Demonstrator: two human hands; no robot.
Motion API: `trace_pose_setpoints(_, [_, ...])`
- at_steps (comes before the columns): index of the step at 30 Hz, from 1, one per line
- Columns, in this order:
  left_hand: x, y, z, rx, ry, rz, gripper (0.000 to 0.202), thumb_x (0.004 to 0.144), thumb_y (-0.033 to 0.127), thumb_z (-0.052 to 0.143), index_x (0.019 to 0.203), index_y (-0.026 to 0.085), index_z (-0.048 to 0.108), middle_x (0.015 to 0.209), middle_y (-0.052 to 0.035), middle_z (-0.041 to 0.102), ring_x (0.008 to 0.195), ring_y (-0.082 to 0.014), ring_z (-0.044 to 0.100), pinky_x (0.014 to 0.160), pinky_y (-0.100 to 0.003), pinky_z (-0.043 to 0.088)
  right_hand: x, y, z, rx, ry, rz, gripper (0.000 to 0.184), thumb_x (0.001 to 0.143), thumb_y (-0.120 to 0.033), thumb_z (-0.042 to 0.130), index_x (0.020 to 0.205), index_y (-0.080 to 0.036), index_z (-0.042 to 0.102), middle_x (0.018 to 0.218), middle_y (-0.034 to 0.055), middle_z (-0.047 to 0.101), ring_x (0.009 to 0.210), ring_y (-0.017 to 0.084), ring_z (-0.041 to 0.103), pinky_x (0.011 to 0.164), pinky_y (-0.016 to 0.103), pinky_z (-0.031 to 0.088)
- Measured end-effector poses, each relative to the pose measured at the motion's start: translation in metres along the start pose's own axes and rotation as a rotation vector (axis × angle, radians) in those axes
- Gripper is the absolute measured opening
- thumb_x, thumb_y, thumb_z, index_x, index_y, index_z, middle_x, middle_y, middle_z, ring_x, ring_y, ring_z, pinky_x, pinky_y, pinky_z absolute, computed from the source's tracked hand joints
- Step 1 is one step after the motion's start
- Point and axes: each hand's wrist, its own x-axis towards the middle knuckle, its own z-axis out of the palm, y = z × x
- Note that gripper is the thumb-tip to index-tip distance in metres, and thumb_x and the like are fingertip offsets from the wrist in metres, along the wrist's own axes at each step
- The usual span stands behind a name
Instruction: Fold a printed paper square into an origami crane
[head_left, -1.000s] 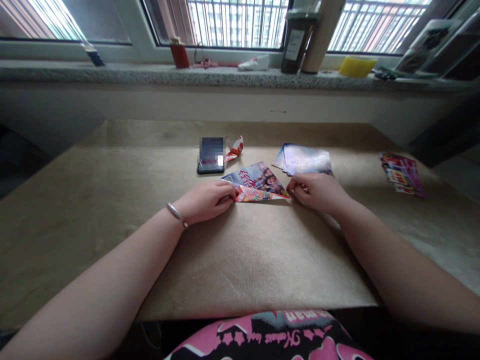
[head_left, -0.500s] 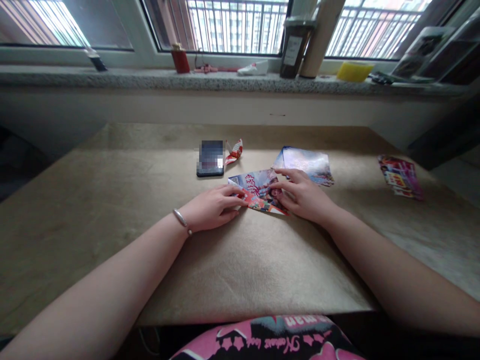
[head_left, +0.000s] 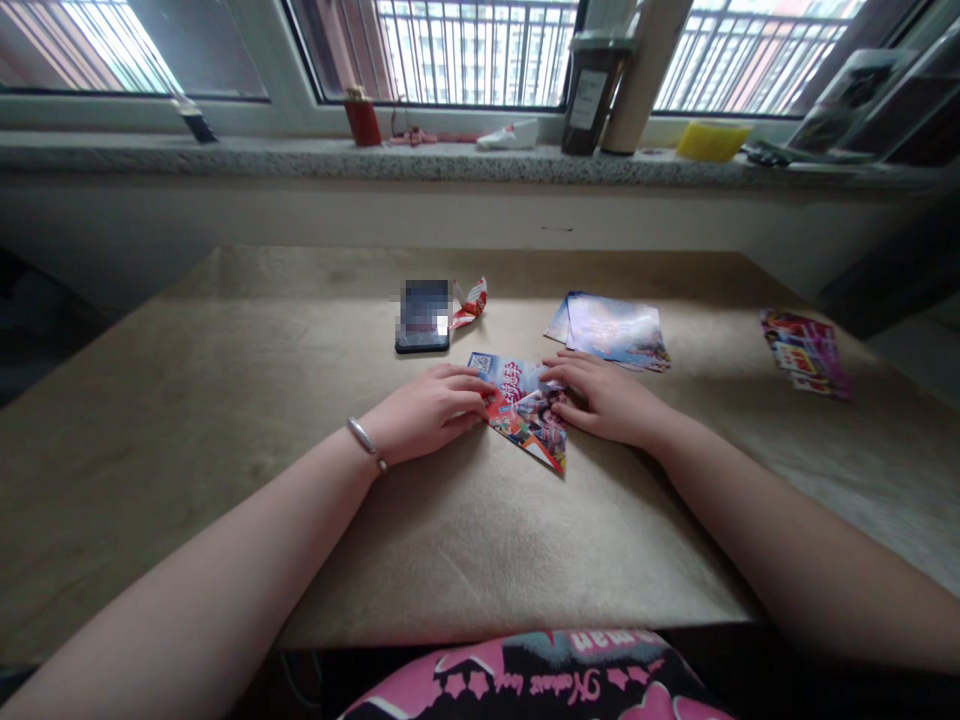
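Observation:
A colourful printed sheet of paper (head_left: 525, 405) lies partly folded on the table, one flap turned over so that a pointed corner faces me. My left hand (head_left: 439, 405) is closed at the sheet's left edge, its fingertips pressing the fold there. At the right edge, my right hand (head_left: 604, 395) holds the sheet with bent fingers and thumb, and covers part of the print. Just behind my right hand is a small stack of glossy printed sheets (head_left: 615, 325).
A dark phone (head_left: 422, 318) lies beyond my left hand, with a red-and-white folded paper piece (head_left: 471, 304) beside it. More printed papers (head_left: 806, 355) rest at the right. Along the windowsill (head_left: 300, 165) stand a red bottle (head_left: 362, 118), a dark jar (head_left: 592, 95) and a yellow object (head_left: 712, 142).
The sheet has turned, its pointed corner swinging toward me and slightly left. My right hand has shifted a little toward me on the sheet; my left hand has barely moved.

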Motion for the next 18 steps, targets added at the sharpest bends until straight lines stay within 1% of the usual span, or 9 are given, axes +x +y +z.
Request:
trace_pose_setpoints(2, [-0.001,0.000,-0.002,0.068,0.017,0.000,0.024,0.094,0.028,0.046,0.095,0.025,0.069,0.120,-0.0013,0.062,0.114,-0.0194,0.051,0.098,-0.039,0.041,0.000,0.001,0.000,0.015,0.010,-0.019,0.035,0.083,-0.031,0.056,0.115,-0.017,0.057,0.125,0.0125,0.057,0.119,0.025,0.049,0.102,0.042,0.040])
trace_pose_setpoints(5, [-0.003,0.002,-0.005,0.195,0.025,-0.045,0.024,0.093,0.032,0.046,0.097,0.029,0.070,0.121,-0.0005,0.061,0.116,-0.0218,0.049,0.099,-0.043,0.038,0.001,0.000,0.000,0.035,0.019,-0.016,0.035,0.084,-0.030,0.055,0.116,-0.016,0.057,0.117,0.0133,0.058,0.107,0.024,0.054,0.094,0.039,0.045])
trace_pose_setpoints(8, [-0.003,0.005,-0.006,0.293,-0.001,-0.166,0.027,0.094,0.034,0.043,0.106,0.030,0.068,0.125,-0.0017,0.059,0.121,-0.0243,0.046,0.103,-0.048,0.032,0.000,0.000,0.000,0.046,0.024,-0.009,0.032,0.085,-0.029,0.053,0.115,-0.018,0.059,0.113,0.0128,0.059,0.103,0.023,0.055,0.091,0.039,0.046])
trace_pose_setpoints(10, [-0.003,0.007,-0.006,0.313,-0.036,-0.265,0.031,0.095,0.038,0.040,0.114,0.030,0.064,0.129,-0.0024,0.056,0.125,-0.0254,0.043,0.105,-0.049,0.029,0.000,-0.001,-0.001,0.063,0.021,-0.021,0.032,0.087,-0.028,0.052,0.115,-0.018,0.061,0.110,0.0120,0.059,0.101,0.022,0.055,0.091,0.038,0.045])
trace_pose_setpoints(13, [-0.003,0.010,-0.003,0.302,-0.093,-0.355,0.044,0.093,0.051,0.038,0.127,0.029,0.055,0.137,-0.0037,0.049,0.132,-0.0269,0.036,0.109,-0.048,0.026,0.000,-0.002,-0.002,0.077,0.006,-0.055,0.033,0.085,-0.032,0.055,0.115,-0.019,0.062,0.105,0.0108,0.060,0.097,0.022,0.055,0.089,0.038,0.045])
trace_pose_setpoints(16, [-0.003,0.012,0.001,0.306,-0.128,-0.380,0.065,0.086,0.064,0.041,0.137,0.024,0.043,0.145,-0.0059,0.039,0.137,-0.0290,0.027,0.112,-0.046,0.022,-0.001,-0.005,-0.003,0.067,-0.004,-0.078,0.037,0.081,-0.036,0.061,0.115,-0.021,0.063,0.103,0.0102,0.060,0.096,0.023,0.054,0.088,0.039,0.045])
trace_pose_setpoints(18, [-0.004,0.012,0.004,0.306,-0.143,-0.378,0.074,0.083,0.067,0.043,0.141,0.021,0.037,0.148,-0.0071,0.034,0.138,-0.0295,0.025,0.113,-0.044,0.020,-0.001,-0.007,-0.004,0.059,-0.007,-0.088,0.040,0.079,-0.038,0.064,0.115,-0.022,0.063,0.103,0.0100,0.058,0.096,0.022,0.053,0.088,0.039,0.045])
